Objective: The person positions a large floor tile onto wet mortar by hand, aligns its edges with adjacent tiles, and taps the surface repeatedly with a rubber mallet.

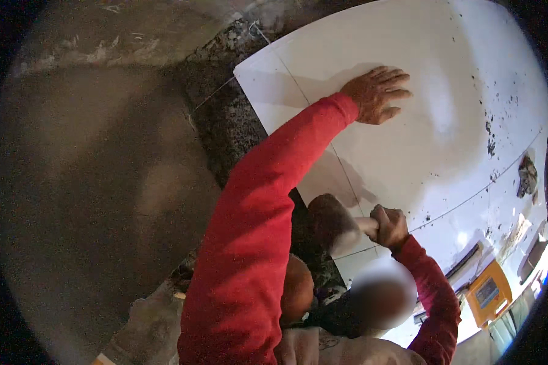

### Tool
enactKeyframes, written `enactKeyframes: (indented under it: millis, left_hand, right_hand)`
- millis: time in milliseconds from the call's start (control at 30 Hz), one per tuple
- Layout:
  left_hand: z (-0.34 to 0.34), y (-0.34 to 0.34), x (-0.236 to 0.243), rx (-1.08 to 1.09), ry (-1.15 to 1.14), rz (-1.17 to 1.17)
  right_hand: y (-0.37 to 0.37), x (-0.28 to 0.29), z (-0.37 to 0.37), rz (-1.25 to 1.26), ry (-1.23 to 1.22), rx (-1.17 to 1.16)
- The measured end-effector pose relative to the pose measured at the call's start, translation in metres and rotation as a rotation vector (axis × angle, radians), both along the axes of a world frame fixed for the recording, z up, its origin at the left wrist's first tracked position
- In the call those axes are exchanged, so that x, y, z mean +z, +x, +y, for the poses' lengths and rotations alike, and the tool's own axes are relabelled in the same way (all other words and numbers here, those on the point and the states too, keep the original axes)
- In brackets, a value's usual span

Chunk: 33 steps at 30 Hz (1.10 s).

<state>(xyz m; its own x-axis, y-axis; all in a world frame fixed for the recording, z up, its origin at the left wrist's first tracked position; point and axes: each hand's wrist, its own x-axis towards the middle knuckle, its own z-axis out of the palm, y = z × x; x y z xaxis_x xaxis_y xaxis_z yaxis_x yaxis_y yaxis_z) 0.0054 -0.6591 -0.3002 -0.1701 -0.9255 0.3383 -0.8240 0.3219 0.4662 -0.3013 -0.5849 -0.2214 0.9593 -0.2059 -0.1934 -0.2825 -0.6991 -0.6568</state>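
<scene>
My left hand [377,94], in a red sleeve, rests palm down with fingers spread on a large white tile [432,55]. Below it, my right hand [389,228] is closed round the handle of a mallet [335,222], whose dark, dusty head is over the tile edge near a thin joint line. A dark, rough bed of mortar [213,73] shows beside the tile's left edge, with strings crossing it. Under my left arm are a rounded reddish-brown shape and a blurred patch, neither of which I can make out.
Grey concrete floor [91,158] lies to the left. More tiles [499,194] carry dark crumbs and a dirty lump [525,176] at right. An orange device [487,292], several dark bars [533,261] and scraps lie at lower right.
</scene>
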Motion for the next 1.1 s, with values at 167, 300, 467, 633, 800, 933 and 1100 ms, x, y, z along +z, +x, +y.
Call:
enactKeyframes:
  millis: [167, 300, 467, 633, 800, 933, 1100]
  left_hand:
    - [0.0, -0.001, -0.002, 0.005, 0.0, 0.004]
    - [0.0, -0.002, -0.004, 0.017, 0.009, -0.032]
    - [-0.002, 0.001, -0.002, -0.005, 0.024, -0.039]
    - [-0.005, 0.002, 0.002, 0.011, -0.005, -0.052]
    - [-0.003, -0.001, 0.002, 0.004, 0.056, -0.105]
    - [-0.003, -0.001, 0.003, -0.003, 0.003, -0.058]
    - [0.0, -0.005, 0.003, 0.026, 0.003, -0.019]
  right_hand:
    - [0.016, 0.003, -0.001, -0.061, 0.041, -0.055]
    - [0.012, 0.003, 0.0, 0.187, -0.124, -0.087]
    - [-0.003, 0.004, 0.003, -0.009, 0.036, -0.081]
    - [-0.017, -0.003, 0.013, -0.139, 0.093, -0.145]
    - [-0.018, -0.011, 0.019, 0.002, -0.107, -0.167]
    - [-0.005, -0.007, 0.02, -0.13, -0.005, -0.118]
    - [0.013, 0.0, 0.015, -0.235, 0.024, -0.084]
